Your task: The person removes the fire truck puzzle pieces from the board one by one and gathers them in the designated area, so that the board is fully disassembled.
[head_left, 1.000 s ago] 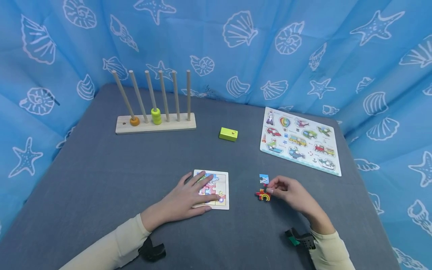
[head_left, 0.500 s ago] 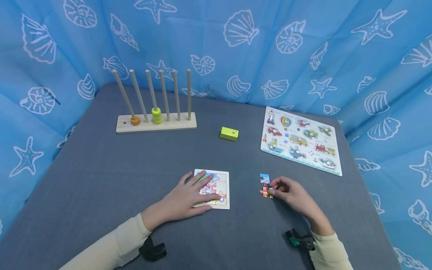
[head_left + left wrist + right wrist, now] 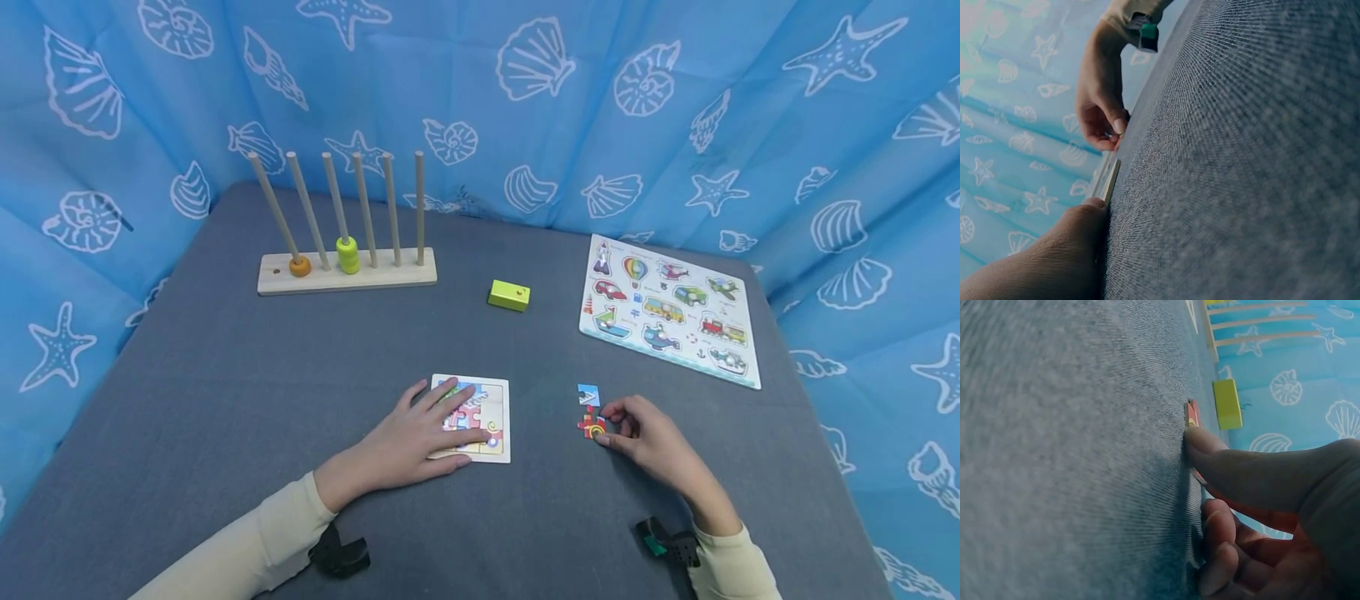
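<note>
My left hand (image 3: 408, 442) lies with spread fingers over a small jigsaw board (image 3: 501, 404) with a pale wooden frame, partly covering its picture. To the right, my right hand (image 3: 651, 435) holds a red and yellow puzzle piece (image 3: 592, 427) by its right side, thumb at the lower corner and forefinger at the upper. The thumb (image 3: 1207, 442) overlaps the piece's edge in the right wrist view, the piece lying low on the cloth. A blue and white puzzle piece (image 3: 588, 394) lies just behind the red one, nearly touching it.
A pegged wooden stand (image 3: 405, 277) with an orange ring and several green rings stands at the back left. A yellow-green block (image 3: 508, 296) sits behind the jigsaw board. A vehicle peg puzzle (image 3: 637, 333) lies at the back right, before a blue shell-patterned curtain (image 3: 480, 108).
The red and yellow piece has turned and shifted slightly right, close below the blue one. My right thumb and forefinger have spread farther apart along its side. The left hand has stayed put.
</note>
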`<state>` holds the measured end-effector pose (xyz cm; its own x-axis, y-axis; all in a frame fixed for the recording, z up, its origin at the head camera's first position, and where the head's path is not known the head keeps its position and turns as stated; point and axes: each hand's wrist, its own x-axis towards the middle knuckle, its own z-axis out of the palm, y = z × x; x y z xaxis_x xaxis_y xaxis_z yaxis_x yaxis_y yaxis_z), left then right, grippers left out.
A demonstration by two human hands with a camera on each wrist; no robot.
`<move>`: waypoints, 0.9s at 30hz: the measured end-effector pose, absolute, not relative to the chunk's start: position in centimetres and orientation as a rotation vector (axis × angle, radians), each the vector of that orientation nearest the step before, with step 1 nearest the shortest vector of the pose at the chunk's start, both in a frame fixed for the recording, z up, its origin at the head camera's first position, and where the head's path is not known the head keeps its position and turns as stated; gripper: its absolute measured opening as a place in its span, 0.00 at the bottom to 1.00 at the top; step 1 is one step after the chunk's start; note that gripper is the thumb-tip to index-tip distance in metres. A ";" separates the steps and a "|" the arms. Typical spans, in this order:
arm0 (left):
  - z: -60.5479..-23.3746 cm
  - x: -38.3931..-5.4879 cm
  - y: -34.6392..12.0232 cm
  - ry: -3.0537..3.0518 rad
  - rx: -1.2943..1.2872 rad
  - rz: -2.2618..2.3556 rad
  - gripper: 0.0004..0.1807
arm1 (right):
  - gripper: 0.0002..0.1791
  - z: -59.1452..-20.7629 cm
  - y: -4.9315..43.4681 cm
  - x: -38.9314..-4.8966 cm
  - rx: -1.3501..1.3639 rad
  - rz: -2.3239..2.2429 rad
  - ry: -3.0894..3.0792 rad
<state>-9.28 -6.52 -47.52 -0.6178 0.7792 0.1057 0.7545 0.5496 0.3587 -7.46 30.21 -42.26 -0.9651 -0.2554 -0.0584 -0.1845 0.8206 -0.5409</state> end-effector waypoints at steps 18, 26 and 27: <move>-47.4 -9.3 -6.5 2.681 1.326 0.573 0.25 | 0.14 -42.0 29.9 -7.1 -0.353 -0.800 2.882; -47.6 -9.3 -6.6 2.689 1.330 0.575 0.25 | 0.13 -41.2 26.1 -6.2 -0.592 -0.857 2.928; -47.5 -9.3 -6.6 2.691 1.328 0.574 0.25 | 0.13 -41.2 25.3 -6.2 -0.634 -0.880 2.918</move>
<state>-9.26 -6.56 -47.54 -0.6191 0.7805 0.0866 0.7479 0.5524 0.3681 -6.19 25.32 -41.17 -0.9166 -0.3899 0.0883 -0.3737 0.7572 -0.5357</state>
